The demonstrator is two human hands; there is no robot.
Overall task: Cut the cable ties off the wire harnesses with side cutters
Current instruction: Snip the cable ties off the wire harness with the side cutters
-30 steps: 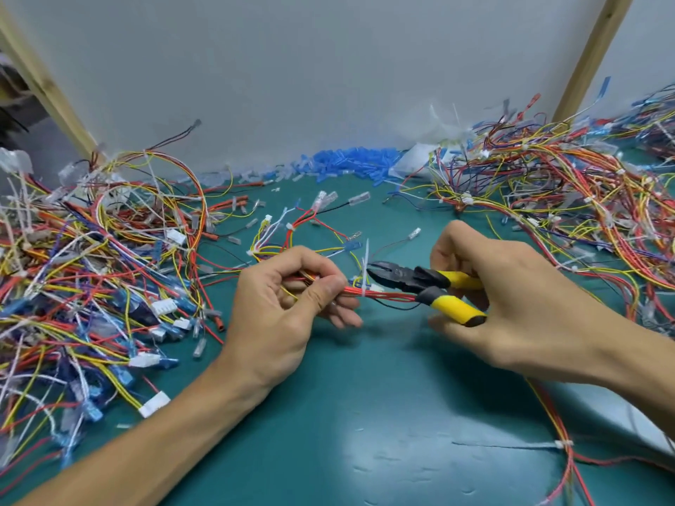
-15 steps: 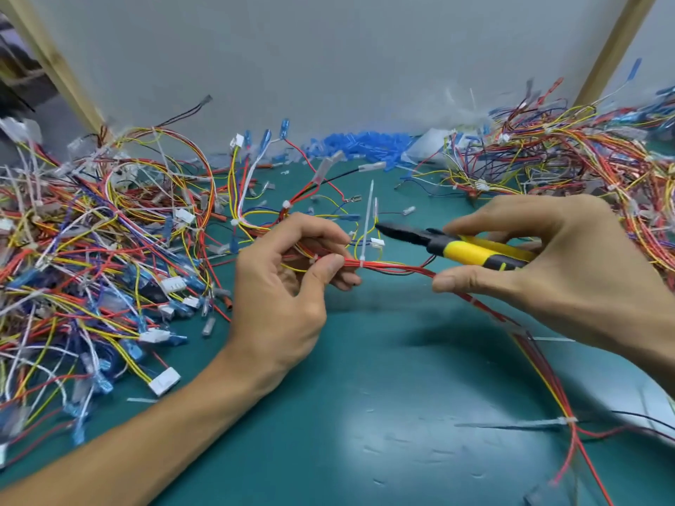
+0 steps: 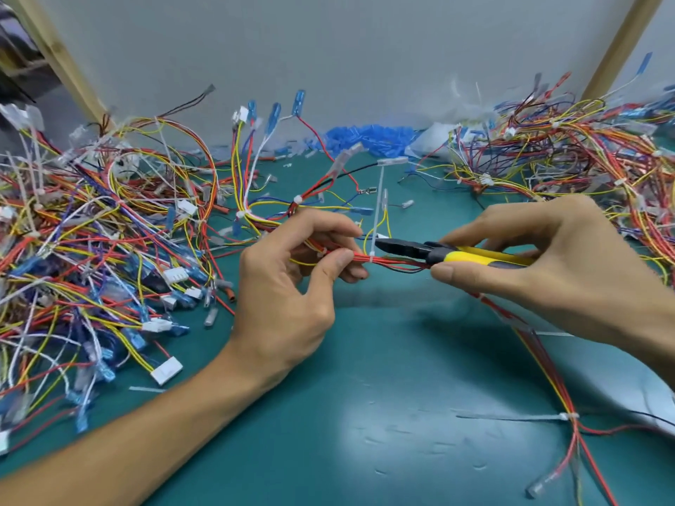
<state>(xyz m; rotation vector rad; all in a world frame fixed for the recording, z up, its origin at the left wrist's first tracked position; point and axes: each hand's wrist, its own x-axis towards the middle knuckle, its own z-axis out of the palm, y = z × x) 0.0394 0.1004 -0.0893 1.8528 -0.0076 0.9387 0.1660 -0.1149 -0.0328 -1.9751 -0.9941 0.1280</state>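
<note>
My left hand (image 3: pixel 288 286) pinches a red and yellow wire harness (image 3: pixel 387 261) between thumb and fingers, held above the green mat. A white cable tie (image 3: pixel 376 220) wraps the bundle just right of my thumb, its long tail standing upright. My right hand (image 3: pixel 555 264) grips the side cutters (image 3: pixel 453 252) by their yellow and black handles. The dark jaws point left and lie just right of the tie, close above the wires. The harness trails down to the right, where a second white tie (image 3: pixel 568 417) binds it.
A big tangle of loose wires and white connectors (image 3: pixel 91 257) covers the left of the green mat (image 3: pixel 365 414). Another heap of harnesses (image 3: pixel 569 158) fills the back right. Blue terminal sleeves (image 3: pixel 369 135) lie along the grey back wall. Wooden posts stand at both back corners.
The harness has been lifted and turned, so its branch ends with blue terminals now stand up behind my left hand. The cutters have moved from the tie to just above the bundle.
</note>
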